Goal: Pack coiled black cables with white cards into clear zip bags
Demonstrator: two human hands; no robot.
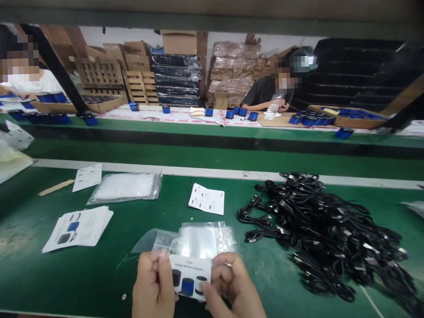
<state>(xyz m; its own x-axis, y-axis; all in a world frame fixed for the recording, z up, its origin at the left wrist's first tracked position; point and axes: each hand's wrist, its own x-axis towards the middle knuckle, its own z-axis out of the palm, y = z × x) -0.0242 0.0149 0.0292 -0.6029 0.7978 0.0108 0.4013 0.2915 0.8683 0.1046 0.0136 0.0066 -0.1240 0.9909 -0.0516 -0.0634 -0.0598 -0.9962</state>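
Observation:
My right hand (230, 288) pinches a small printed card (190, 275) that shows pictures of wireless speakers, its thumb lying on the lower right of the face. At the card's left edge, my left hand (154, 286) is closed on a clear plastic bag (154, 239), which spreads out above the fingers. Whether the card is partly inside the bag or only in front of it, I cannot tell. Just beyond both hands lies a stack of clear zip bags (201, 238). Farther off is a small stack of white cards (207, 199).
A tangled heap of black cables (319, 229) covers the right side of the green table (126, 292). On the left are a fanned card stack (77, 227), a bag pack (126, 186) and a loose card (88, 176). Two people sit beyond, near blue speakers (241, 112).

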